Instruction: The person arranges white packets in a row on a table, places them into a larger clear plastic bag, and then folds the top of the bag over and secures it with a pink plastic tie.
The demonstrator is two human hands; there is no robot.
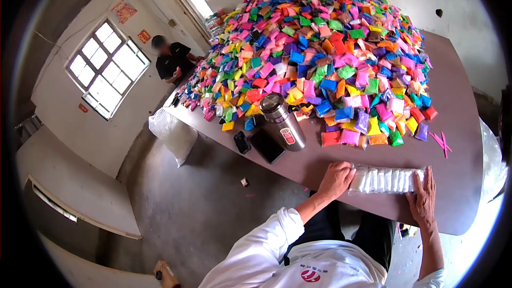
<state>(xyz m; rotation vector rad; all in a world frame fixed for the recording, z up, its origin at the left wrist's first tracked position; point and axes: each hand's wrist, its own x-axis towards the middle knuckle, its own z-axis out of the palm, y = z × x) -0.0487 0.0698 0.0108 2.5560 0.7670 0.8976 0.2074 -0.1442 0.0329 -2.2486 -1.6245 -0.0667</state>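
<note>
A clear plastic bag (385, 180) with a row of several small white packets inside lies flat near the table's front edge. My left hand (336, 181) grips the bag's left end, its fingers curled and pressed against the plastic. At the other end, my right hand (423, 198) holds the bag with thumb and fingers against its edge, the fingers fairly straight. Beyond the bag rises a large heap of small colourful packets (341, 69), in pink, blue, green, yellow, orange and purple.
A steel flask (284, 125) stands left of my hands, beside a black phone (267, 146) and a small black object (241, 142). Pink sticks (440, 144) lie at the right. Another person (173, 60) is at the table's far left. A plastic sack (174, 134) hangs by the left edge.
</note>
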